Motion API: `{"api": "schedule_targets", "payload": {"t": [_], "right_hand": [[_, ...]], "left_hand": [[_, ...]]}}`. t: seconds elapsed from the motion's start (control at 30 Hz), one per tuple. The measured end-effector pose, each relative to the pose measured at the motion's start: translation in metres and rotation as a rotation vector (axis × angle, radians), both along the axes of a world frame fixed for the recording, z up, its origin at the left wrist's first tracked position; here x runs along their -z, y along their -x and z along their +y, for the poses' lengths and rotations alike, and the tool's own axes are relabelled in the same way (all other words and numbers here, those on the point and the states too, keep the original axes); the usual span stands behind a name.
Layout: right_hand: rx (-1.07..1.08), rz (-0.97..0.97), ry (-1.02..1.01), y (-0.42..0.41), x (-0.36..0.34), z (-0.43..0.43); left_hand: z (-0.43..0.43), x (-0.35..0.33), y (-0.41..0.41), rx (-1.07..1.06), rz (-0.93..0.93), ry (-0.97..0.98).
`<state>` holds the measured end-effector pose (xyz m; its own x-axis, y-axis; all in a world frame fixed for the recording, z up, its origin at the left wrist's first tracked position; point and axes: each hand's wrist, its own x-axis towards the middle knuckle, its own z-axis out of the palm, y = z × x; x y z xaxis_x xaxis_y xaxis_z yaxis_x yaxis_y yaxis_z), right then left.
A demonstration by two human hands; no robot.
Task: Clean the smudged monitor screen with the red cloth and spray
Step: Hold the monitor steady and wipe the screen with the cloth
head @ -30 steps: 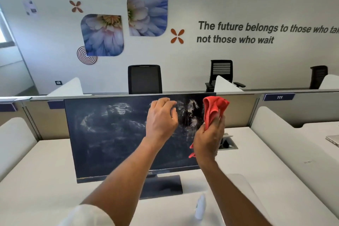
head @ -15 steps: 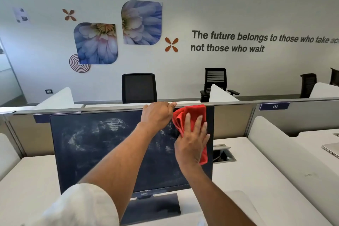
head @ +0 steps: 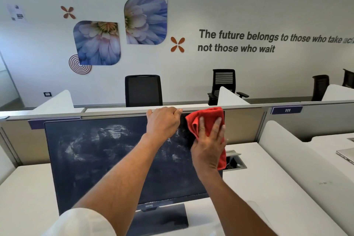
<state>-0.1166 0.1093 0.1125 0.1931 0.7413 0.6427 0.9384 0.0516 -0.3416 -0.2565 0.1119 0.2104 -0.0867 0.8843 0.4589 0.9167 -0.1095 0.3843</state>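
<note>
Now the monitor stands on the white desk, its dark screen covered with whitish smudges, mostly on the left and middle part. At the upper right corner the right hand lies flat and open — fingers spread — and presses the red cloth against the screen. Just beside it, the left hand is curled closed over the top edge of the monitor and grips it. I cannot find the spray in this view.

Bright even indoor light, soft shadows, wide-angle bending at edges, slight softness
</note>
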Motion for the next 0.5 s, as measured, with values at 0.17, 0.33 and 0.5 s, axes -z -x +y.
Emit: {"api": "schedule_targets", "payload": {"t": [0.17,0.33,0.5], "right_hand": [[0.055,0.199,-0.009,-0.013,-0.004,0.011],[-0.02,0.184,-0.059,0.009,-0.006,0.004],[-0.217,-0.012,-0.161,0.037,0.003,-0.006]], "left_hand": [[-0.001,0.001,0.001,0.022,-0.006,-0.001],[-0.001,0.0,0.0,0.028,-0.017,-0.003],[-0.001,-0.003,0.0,0.03,-0.018,0.01]]}}
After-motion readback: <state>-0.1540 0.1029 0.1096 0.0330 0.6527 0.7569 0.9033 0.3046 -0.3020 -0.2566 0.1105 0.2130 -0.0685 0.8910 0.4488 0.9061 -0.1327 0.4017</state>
